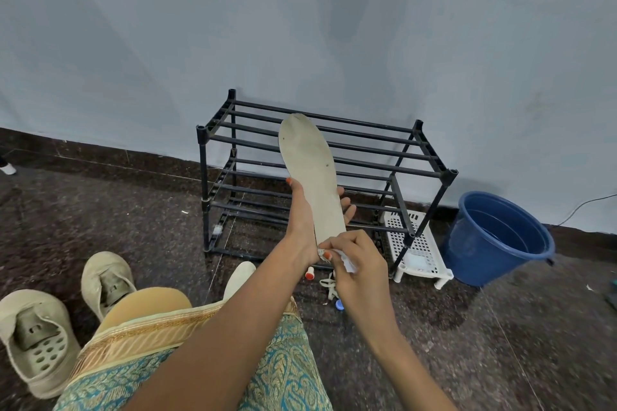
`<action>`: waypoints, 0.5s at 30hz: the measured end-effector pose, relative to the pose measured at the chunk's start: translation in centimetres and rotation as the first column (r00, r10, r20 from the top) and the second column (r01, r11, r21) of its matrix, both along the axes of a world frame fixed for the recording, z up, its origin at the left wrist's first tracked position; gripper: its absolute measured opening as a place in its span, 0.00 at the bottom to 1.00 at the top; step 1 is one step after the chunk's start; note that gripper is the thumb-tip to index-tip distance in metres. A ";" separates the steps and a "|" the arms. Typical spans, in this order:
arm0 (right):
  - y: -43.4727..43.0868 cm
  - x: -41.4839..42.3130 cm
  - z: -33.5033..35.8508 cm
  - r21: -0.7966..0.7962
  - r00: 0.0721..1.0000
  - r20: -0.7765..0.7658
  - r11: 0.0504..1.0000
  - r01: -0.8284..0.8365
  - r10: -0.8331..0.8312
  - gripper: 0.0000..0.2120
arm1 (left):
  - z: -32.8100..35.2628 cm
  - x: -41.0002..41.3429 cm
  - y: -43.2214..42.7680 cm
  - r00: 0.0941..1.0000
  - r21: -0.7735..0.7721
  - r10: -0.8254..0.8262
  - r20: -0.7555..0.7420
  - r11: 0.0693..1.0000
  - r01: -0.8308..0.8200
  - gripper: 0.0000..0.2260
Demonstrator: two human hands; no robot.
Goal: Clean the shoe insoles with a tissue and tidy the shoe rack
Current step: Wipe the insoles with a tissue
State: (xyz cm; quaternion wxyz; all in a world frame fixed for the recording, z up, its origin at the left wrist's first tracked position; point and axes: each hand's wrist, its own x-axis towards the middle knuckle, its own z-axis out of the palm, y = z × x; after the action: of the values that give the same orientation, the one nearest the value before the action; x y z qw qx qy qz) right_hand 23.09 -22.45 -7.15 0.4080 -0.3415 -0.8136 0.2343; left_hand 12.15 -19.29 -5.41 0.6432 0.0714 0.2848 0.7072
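My left hand (302, 220) holds a beige insole (309, 167) upright from behind, thumb on its left edge and fingertips showing on its right edge. My right hand (354, 260) pinches a crumpled white tissue (344, 260) against the heel end of the insole. Behind the insole stands a black two-tier shoe rack (430, 160) against the wall, with nothing on its bars. Two beige shoes (36, 340) (105, 280) lie on the floor at lower left. A second pale insole (238, 277) lies partly hidden behind my left forearm.
A blue bucket (500, 237) stands right of the rack. A small white slotted rack (417, 247) lies on the floor between them. A lace (329, 287), a small red-capped item (310, 273) and a blue cap (340, 305) lie near the rack's front.
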 end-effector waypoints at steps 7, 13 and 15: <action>-0.1 0.7 -0.4 0.007 1.000 0.027 1.000 -0.008 0.008 0.08 | 0.4 -0.1 0.0 0.998 0.006 0.053 0.023 0.999 -0.053 0.37; -0.1 -0.1 0.1 -0.025 1.000 -0.017 1.000 0.011 -0.011 0.07 | 0.3 0.0 -0.1 0.999 0.028 0.031 -0.012 0.999 -0.031 0.38; 0.0 -0.2 0.1 -0.015 1.000 -0.027 1.000 0.013 -0.014 0.06 | 0.3 0.1 -0.1 0.999 0.033 0.031 -0.019 0.999 -0.030 0.37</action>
State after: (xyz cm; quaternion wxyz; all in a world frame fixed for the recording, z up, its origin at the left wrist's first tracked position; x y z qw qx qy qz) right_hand 22.90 -22.48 -7.08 0.4181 -0.3469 -0.8038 0.2424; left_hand 12.23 -19.36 -5.16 0.6284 0.0846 0.2804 0.7207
